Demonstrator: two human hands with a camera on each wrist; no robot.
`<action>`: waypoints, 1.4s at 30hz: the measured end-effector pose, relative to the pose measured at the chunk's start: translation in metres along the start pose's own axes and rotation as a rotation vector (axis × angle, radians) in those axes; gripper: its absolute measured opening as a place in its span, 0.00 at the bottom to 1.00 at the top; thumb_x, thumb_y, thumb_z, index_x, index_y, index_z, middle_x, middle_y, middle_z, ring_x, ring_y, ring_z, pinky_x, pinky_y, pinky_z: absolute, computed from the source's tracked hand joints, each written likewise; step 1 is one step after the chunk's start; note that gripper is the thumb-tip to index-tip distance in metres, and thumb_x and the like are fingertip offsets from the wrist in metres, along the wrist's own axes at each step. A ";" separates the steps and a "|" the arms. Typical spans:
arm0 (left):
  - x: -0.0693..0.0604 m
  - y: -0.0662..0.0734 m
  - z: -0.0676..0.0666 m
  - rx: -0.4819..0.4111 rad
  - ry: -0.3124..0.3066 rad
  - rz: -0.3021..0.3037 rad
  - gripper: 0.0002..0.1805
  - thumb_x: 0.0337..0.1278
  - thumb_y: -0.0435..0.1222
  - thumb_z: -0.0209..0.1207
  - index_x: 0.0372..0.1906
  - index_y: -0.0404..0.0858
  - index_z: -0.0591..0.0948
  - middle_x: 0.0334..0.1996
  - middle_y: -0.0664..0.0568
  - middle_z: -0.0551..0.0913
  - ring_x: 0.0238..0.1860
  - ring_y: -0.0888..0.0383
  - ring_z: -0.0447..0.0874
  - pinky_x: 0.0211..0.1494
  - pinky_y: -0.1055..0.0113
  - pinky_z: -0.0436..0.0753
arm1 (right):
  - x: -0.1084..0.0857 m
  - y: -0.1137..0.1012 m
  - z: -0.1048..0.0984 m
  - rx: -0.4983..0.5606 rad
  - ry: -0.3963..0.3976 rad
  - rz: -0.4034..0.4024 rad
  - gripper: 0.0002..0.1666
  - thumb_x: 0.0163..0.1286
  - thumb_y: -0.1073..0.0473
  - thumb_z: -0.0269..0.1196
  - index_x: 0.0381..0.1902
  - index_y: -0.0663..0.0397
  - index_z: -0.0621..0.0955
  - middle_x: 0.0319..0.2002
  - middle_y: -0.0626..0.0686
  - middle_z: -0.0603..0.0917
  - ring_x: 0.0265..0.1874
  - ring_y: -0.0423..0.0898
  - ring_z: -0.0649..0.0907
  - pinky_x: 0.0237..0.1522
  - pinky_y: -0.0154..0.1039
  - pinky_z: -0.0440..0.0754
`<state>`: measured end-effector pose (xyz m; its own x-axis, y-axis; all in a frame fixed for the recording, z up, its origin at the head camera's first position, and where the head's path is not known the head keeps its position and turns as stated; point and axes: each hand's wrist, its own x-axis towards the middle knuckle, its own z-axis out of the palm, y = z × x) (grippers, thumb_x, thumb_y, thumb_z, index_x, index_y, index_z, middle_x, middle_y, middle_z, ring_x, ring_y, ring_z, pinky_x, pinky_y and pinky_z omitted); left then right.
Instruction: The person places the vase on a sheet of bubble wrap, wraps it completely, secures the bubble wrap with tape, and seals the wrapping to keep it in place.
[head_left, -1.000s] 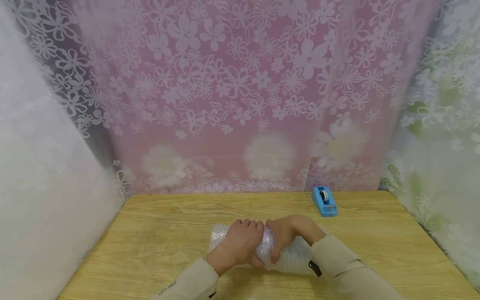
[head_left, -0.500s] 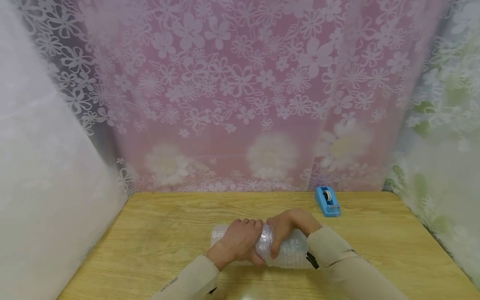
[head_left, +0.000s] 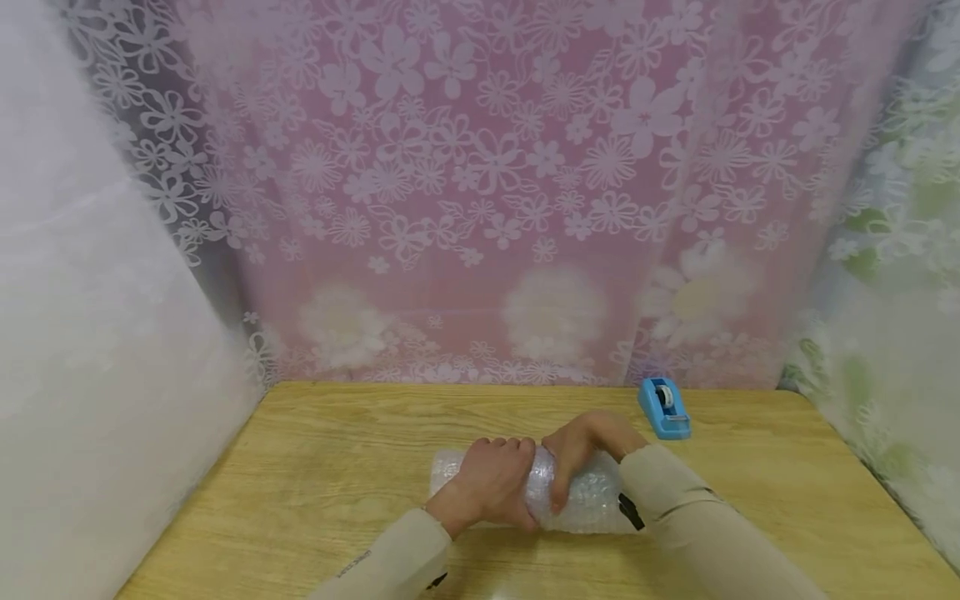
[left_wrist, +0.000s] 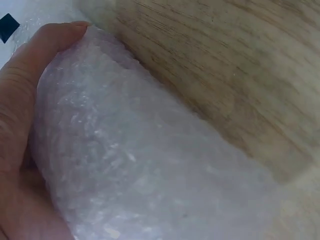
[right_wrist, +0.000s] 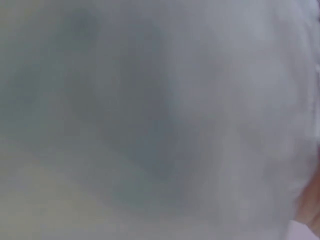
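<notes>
A roll of clear bubble wrap [head_left: 596, 500] lies crosswise on the wooden table, near its front. My left hand [head_left: 498, 483] grips the roll left of its middle, fingers over the top and thumb along the near side. Close beside it, my right hand [head_left: 577, 454] holds the roll too, its thumb pointing down the near face. In the left wrist view, curled fingers wrap the end of the bubble wrap [left_wrist: 130, 145]. Blurred plastic fills most of the right wrist view, with a bit of the right hand [right_wrist: 309, 202] at the edge. Whatever the roll contains is hidden.
A blue tape dispenser [head_left: 665, 408] with a tape roll stands at the table's back right. Bare wood of the table [head_left: 337, 467] shows to the left. A pink flowered curtain [head_left: 480, 192] hangs behind, with pale sheets on both sides.
Both hands keep their hold on the bubble wrap roll, which looks turned slightly, its loose lower edge drawn in. The whole scene has shifted a little to the right in the head view.
</notes>
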<state>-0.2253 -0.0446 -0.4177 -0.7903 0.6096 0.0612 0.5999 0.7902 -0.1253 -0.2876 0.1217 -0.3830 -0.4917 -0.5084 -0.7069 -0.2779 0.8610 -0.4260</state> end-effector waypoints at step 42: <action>0.026 -0.031 -0.006 -0.446 -0.292 -0.020 0.55 0.27 0.59 0.74 0.63 0.36 0.65 0.39 0.55 0.77 0.37 0.59 0.77 0.39 0.63 0.78 | -0.009 -0.006 0.057 -0.507 0.844 -0.135 0.46 0.37 0.35 0.76 0.45 0.59 0.71 0.33 0.52 0.76 0.32 0.51 0.78 0.35 0.48 0.79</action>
<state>-0.2639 -0.0530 -0.4062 -0.7657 0.6019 -0.2269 0.5290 0.7898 0.3104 -0.2345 0.1206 -0.4068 -0.8014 -0.5962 0.0477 -0.5980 0.8004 -0.0421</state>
